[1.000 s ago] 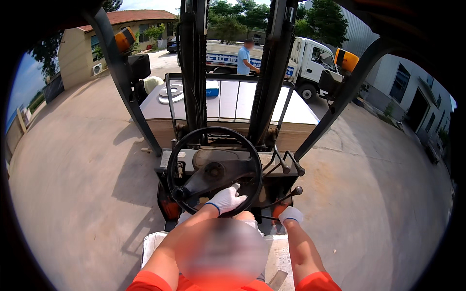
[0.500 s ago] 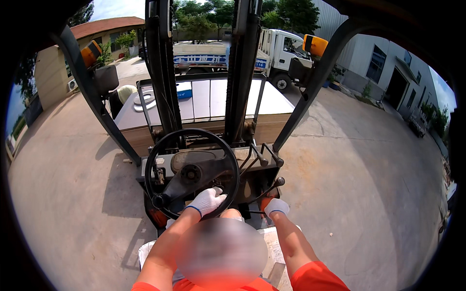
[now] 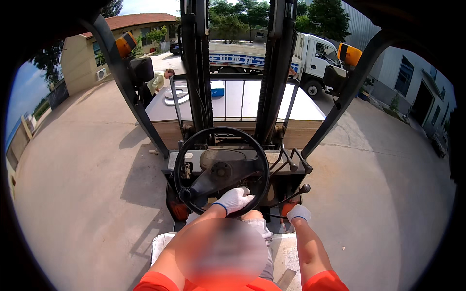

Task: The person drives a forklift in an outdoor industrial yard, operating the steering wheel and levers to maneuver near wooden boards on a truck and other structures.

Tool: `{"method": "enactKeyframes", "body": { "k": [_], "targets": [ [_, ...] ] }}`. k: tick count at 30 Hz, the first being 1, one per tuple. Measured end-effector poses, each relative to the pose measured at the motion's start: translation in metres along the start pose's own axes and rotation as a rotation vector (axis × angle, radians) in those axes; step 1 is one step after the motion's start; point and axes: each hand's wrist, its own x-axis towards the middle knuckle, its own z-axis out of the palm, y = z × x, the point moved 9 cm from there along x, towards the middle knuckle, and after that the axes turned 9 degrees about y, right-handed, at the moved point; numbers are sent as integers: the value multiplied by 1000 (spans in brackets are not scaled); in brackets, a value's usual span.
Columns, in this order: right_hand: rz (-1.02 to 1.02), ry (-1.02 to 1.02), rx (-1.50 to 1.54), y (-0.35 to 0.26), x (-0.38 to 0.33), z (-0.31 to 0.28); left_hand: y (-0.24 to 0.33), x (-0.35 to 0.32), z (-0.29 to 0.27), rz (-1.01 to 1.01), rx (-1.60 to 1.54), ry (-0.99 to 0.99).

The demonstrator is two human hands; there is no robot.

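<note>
1. A black steering wheel [image 3: 221, 170] is seen at the centre of the frame, in front of the forklift mast [image 3: 238, 68].
2. The left hand [image 3: 234, 199], in a white glove, is laid over the lower rim of the wheel, fingers curled on it.
3. The right hand [image 3: 298, 212], also gloved, is closed around a low lever just right of centre, below the black-knobbed control levers [image 3: 296, 167].
4. The two hands are kept apart, the right one lower and further right.
5. A stack of pale flat boards [image 3: 233, 104] is carried ahead of the mast, in the upper middle of the frame.
6. A white ring [image 3: 175, 93] and a blue box [image 3: 217, 88] are set on the boards.
7. A white truck [image 3: 310, 58] is parked at the upper right, and a person [image 3: 160, 80] is bent over at the upper left.
</note>
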Motion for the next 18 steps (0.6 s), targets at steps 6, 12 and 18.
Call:
{"method": "enactKeyframes", "body": {
  "k": [6,12,18],
  "targets": [
    [58,-10,9,-7,-15,-19,-2,1,1,-19,59,-62],
    [74,39,15,4,3,1,4,1,1,-27,53,-81],
    [88,71,29,6,7,6,-1,1,-1,-34,67,-78]
  ]
}}
